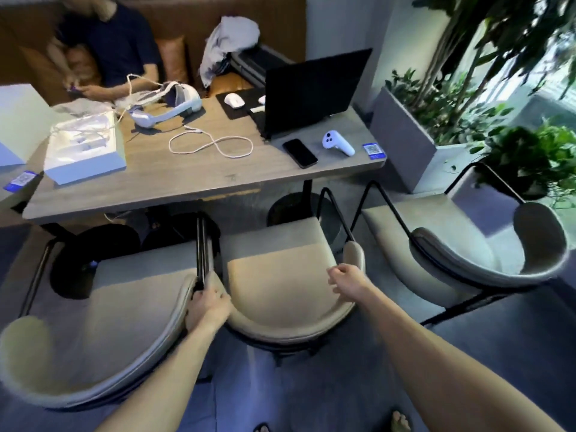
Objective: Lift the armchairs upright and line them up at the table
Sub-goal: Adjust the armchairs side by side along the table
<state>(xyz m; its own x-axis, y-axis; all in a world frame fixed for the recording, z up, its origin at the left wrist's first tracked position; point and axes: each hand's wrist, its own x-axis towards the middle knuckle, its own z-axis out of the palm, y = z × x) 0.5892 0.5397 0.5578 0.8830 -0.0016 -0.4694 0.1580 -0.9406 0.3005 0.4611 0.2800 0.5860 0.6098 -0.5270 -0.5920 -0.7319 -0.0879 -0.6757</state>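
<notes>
Three beige armchairs with black metal frames stand upright before the wooden table (193, 185). The middle armchair (277, 275) faces the table. The left armchair (103, 307) touches it side by side. The right armchair (473, 244) stands apart, angled toward the plants. My left hand (207, 308) grips the middle armchair's left backrest edge, where it meets the left chair's black arm bars. My right hand (344, 280) hovers with loosely curled fingers just above the middle chair's right backrest edge, holding nothing.
The table carries a laptop (314, 88), phone (300, 152), white controller (338, 142), headset (168, 102), cable and open white box (84, 148). A person sits on the sofa behind it. A grey planter (405, 145) with plants stands at right. My feet show below.
</notes>
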